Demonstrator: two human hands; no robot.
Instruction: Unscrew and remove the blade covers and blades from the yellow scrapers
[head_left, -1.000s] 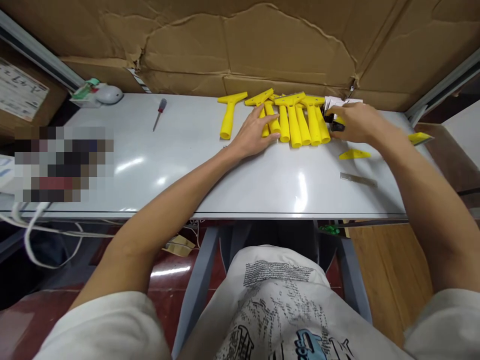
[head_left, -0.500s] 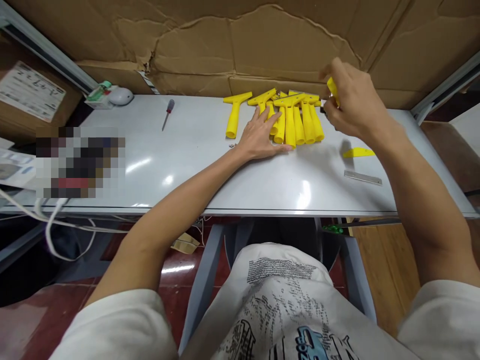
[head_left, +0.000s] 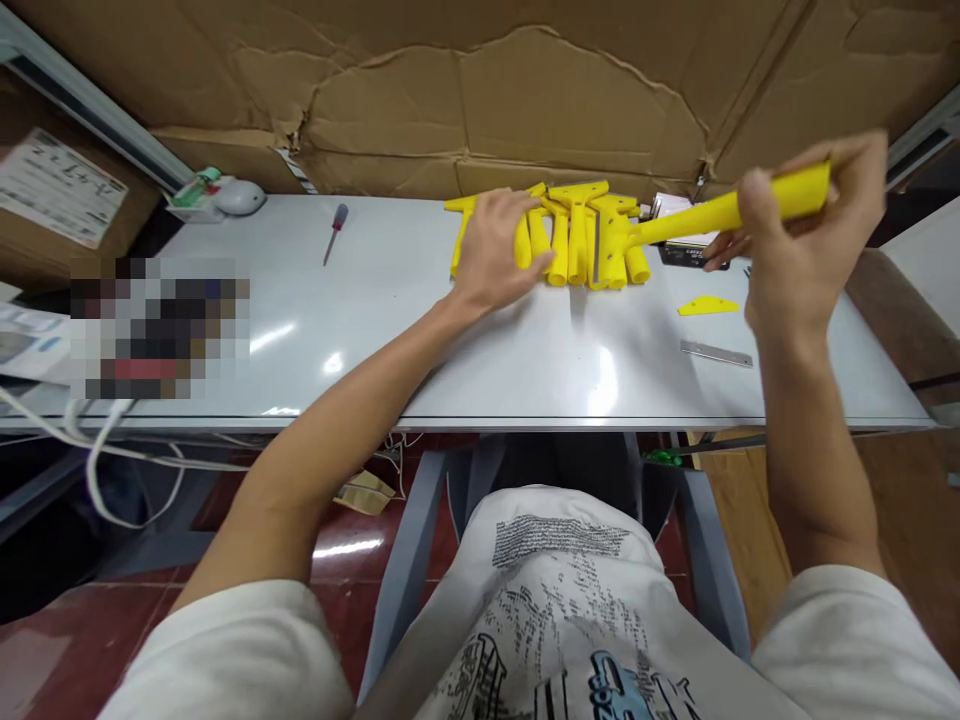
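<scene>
My right hand (head_left: 817, 230) is closed around the handle end of a yellow scraper (head_left: 697, 218), raised above the table's right side. That scraper's head points left, in front of the other scrapers, with a thin metal edge showing. My left hand (head_left: 495, 250) lies open over the left part of a row of several yellow scrapers (head_left: 577, 230), thumb apart from the fingers, partly hiding the leftmost ones. To the right on the table lie a loose yellow cover plate (head_left: 709, 306) with small holes and a flat metal blade (head_left: 716, 353).
A small dark-and-white box (head_left: 675, 252) stands behind the held scraper. On the left lie a screwdriver (head_left: 335, 235) and a white mouse-shaped object (head_left: 239, 196). Cardboard (head_left: 390, 110) walls off the back of the white table (head_left: 360, 330). White cables (head_left: 97, 450) hang at the front left.
My right hand has moved right and nearer, bringing the scraper's long handle into view and uncovering the small box. My left hand has shifted slightly left over the row.
</scene>
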